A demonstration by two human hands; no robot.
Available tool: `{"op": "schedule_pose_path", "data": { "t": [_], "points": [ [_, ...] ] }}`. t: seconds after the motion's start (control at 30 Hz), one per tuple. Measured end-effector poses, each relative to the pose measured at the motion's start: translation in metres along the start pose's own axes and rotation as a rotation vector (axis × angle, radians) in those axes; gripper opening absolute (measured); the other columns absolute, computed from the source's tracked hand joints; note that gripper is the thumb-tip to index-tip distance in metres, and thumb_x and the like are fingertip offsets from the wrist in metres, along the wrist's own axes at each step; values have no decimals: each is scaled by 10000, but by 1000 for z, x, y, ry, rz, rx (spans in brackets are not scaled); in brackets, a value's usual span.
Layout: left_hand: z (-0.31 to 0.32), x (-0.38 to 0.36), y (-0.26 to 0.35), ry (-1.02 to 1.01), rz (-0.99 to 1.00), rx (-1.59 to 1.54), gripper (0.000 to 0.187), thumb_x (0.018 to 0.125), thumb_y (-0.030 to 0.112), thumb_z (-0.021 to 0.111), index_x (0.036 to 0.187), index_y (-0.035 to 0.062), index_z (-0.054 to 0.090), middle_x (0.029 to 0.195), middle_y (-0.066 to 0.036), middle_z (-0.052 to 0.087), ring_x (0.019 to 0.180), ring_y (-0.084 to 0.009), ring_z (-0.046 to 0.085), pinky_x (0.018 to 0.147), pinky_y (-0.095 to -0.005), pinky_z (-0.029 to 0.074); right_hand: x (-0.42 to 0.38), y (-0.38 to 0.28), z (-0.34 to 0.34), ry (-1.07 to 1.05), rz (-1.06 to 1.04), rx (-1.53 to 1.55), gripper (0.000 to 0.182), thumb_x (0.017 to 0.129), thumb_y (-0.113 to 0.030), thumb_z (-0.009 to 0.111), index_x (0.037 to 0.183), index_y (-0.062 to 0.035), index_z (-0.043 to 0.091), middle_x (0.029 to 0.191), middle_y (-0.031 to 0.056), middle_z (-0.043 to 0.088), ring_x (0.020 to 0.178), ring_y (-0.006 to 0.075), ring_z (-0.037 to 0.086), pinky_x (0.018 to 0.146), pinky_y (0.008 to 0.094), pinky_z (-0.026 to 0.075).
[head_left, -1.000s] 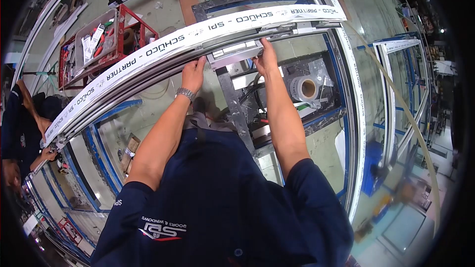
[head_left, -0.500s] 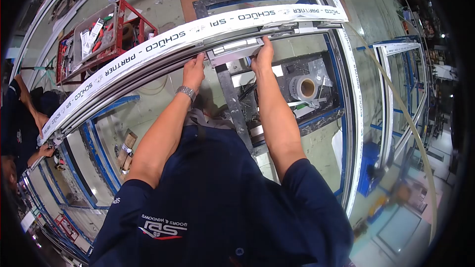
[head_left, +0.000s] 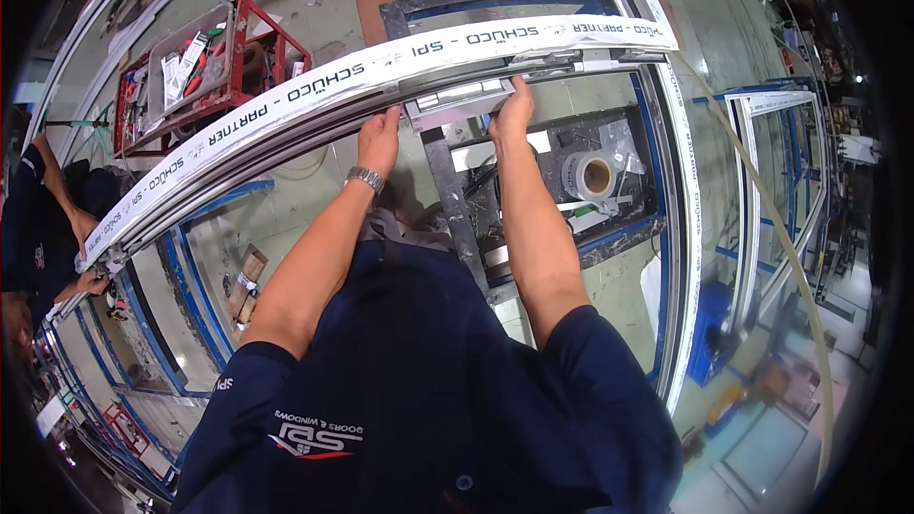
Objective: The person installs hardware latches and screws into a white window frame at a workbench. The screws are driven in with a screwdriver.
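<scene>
Frame profile (head_left: 314, 90) gripped by both hands; tape roll (head_left: 597, 174) lies below.

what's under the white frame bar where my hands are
Below the white frame bar a grey metal stand rises to the silver fitting between the left hand and right hand. The hands hide the bar's underside there.
</scene>
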State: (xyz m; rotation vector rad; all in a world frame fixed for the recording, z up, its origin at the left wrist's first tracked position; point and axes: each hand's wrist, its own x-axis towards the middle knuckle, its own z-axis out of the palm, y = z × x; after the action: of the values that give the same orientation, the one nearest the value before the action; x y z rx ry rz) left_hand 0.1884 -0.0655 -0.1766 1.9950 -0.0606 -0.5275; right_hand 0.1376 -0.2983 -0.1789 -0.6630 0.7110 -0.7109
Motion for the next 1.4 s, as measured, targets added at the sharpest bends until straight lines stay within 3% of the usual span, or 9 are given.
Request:
{"op": "schedule_pose_path", "data": {
  "t": [0.1,0.3,0.4,0.57,0.8,0.93,1.1,1.23,1.4],
  "points": [
    [0,-8,8,27,42,-5,591,950,490,460,726,-45,575,609,-182,525,602,-302,503,636,-437,402,4,3,6,26,-14,27,370,960,-268,506,1196,16,539,1138,126,592,1046,246,565,899,353,444],
    [-2,-2,-3,-32,0,-46,566,952,479,490,764,-38,622,630,-135,576,627,-224,541,634,-382,425,3,11,15,61,-57,260,470,1024,-343,347,1275,26,495,1259,125,553,1129,249,538,973,365,411],
    [-1,-3,-3,-17,17,-67,551,952,474,503,807,-38,647,649,-115,593,643,-193,554,632,-360,433,15,22,1,42,-64,167,489,1014,-398,305,1303,-51,495,1292,86,548,1163,258,536,978,405,423],
    [2,-9,1,58,123,20,558,943,484,510,900,-47,675,728,-176,632,690,-267,605,675,-368,460,-3,4,10,218,-147,-166,434,997,-327,389,1099,44,589,1067,122,617,979,215,582,867,344,437],
    [-8,-12,15,10,107,172,582,932,498,516,909,-60,682,782,-221,647,751,-310,631,718,-380,470,7,5,0,156,-84,-296,439,936,-312,450,1139,58,574,1104,128,613,996,215,577,887,334,429],
    [-4,-9,13,36,-12,88,597,920,513,515,852,-56,680,756,-238,640,739,-350,627,719,-403,465,-11,-7,16,263,-165,-569,451,916,-296,454,1097,92,597,1134,166,627,1006,254,569,910,357,416],
    [-2,-9,13,89,36,200,613,914,521,501,754,-51,654,710,-254,620,713,-376,619,699,-429,455,3,-2,12,324,-249,-794,494,886,-346,395,900,88,631,987,286,636,969,427,559,890,463,397],
    [1,-7,13,127,82,232,618,911,528,500,725,-46,636,675,-244,603,663,-357,601,674,-437,448,0,-5,14,364,-197,-843,488,877,-349,421,935,89,629,985,254,642,929,381,568,872,436,408],
    [4,2,4,61,-72,-26,568,913,475,519,688,-40,603,639,-150,576,593,-256,547,610,-404,436,-15,-15,13,239,-180,-795,503,872,-358,490,1063,93,607,1046,193,641,916,295,576,874,385,414]
  ]
}}
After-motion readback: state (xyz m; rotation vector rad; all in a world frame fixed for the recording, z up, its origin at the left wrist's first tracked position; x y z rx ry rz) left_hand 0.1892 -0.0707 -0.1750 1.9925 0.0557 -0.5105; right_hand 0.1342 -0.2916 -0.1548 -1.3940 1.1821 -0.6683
